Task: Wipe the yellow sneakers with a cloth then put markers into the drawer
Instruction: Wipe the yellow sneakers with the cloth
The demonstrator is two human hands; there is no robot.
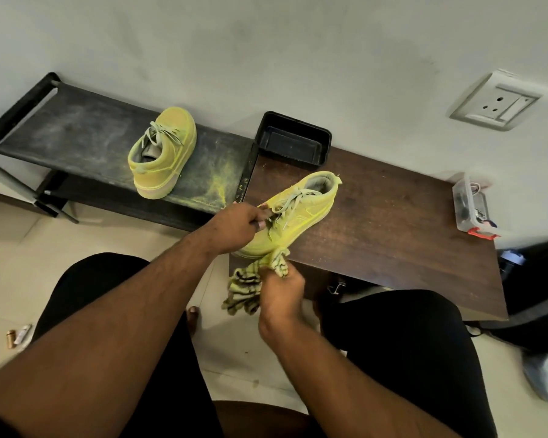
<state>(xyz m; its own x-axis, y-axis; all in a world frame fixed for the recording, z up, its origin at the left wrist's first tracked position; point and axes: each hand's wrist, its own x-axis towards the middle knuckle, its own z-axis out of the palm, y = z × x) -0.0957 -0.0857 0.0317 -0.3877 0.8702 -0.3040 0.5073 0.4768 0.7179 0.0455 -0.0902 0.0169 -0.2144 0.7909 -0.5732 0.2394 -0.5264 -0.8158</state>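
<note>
Head view, left hand: your left hand [239, 224] has its fingers curled round the laced upper of the near yellow sneaker [293, 213], so the shoe stays steady and tilted, toe toward you, over the near edge of the brown table [393, 222].
Head view, right hand: your right hand [282, 289] pinches a bunched striped cloth [250, 286] against the toe; I judge you hold it bunched to give a firm pad for rubbing.
Other sneaker: the second yellow sneaker [162, 153] stands alone on the dark shoe rack [76, 134], well apart from your hands, likely waiting its turn; yellow dust lies on the rack beside it.
Table: a black tray [295, 140] sits at the wall edge; a clear box [470, 207] sits at the right end.
Markers, drawer: you cannot make out either here.
</note>
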